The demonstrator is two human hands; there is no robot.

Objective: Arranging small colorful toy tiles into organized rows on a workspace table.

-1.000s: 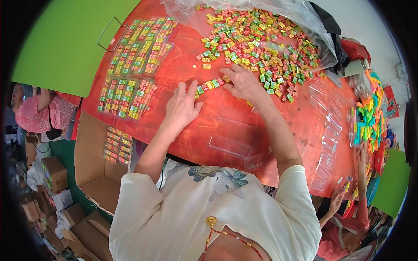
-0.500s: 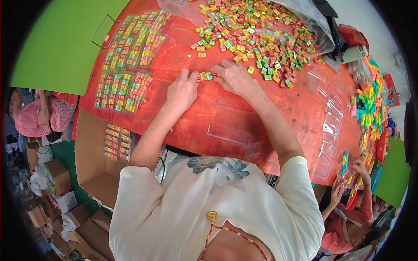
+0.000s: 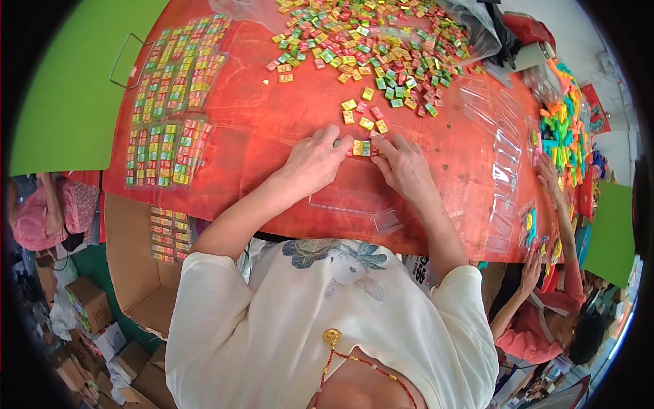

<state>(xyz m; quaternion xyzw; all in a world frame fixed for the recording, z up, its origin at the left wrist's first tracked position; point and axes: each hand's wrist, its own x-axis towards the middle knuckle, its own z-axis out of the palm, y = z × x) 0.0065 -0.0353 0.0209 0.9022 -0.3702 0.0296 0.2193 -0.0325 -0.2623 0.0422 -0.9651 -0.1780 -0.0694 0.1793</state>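
Note:
A short row of small red, yellow and green packets (image 3: pixel 362 148) is pinched end to end between my two hands, just above the red tabletop (image 3: pixel 252 102). My left hand (image 3: pixel 315 159) closes its fingertips on the row's left end. On the right end press the closed thumb and fingers of my right hand (image 3: pixel 407 165). Several loose packets (image 3: pixel 366 123) lie just beyond the row. Farther off spreads a big heap of the same packets (image 3: pixel 381 51). Between my forearms lies a clear plastic tray (image 3: pixel 351 203), its outline faint on the red surface.
Filled clear trays (image 3: pixel 167 92) lie in rows at the left, beside a green board (image 3: pixel 65 82). Overlapping clear trays (image 3: pixel 505 167) run down the right. A co-worker's hand (image 3: pixel 549 178) is near bright plastic toys (image 3: pixel 565 136). A cardboard box (image 3: pixel 136 252) stands below the table's left edge.
My hands have moved right and closer to my body with the row of packets. Loose packets now show beyond them. The whole view has shifted; the co-worker's one arm reaches farther forward.

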